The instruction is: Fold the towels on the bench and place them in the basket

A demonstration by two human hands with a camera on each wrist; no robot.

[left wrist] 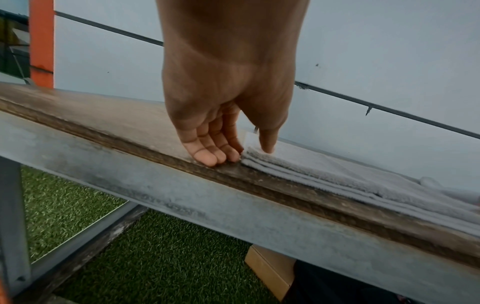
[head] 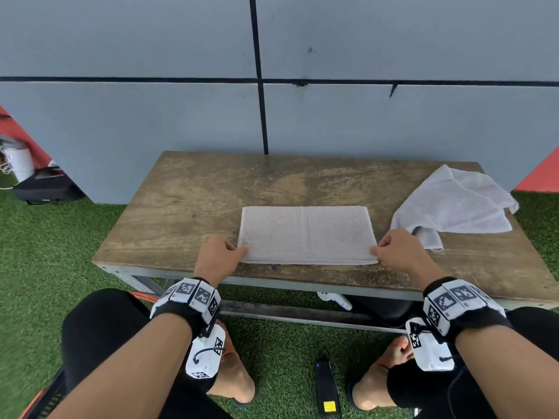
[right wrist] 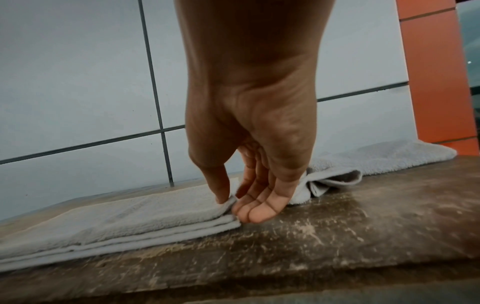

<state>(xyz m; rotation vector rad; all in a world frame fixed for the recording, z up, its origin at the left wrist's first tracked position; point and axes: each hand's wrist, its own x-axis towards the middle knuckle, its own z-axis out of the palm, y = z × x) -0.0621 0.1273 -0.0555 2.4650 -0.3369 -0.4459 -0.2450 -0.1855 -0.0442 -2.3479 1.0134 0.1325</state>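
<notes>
While folded towel (head: 308, 234) lies on bench (head: 187, 207), left hand (head: 218, 255) pinches one corner; right hand (head: 398, 252) another.

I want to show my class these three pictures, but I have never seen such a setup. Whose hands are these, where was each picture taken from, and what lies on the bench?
No machine here: a person wears three cameras. The head view looks down at a wooden bench. Each wrist view looks along one hand. On the bench lies a folded towel and, to its right, a crumpled towel. The left hand pinches the folded towel's near left corner, thumb on top. The right hand pinches the near right corner. No basket shows.
</notes>
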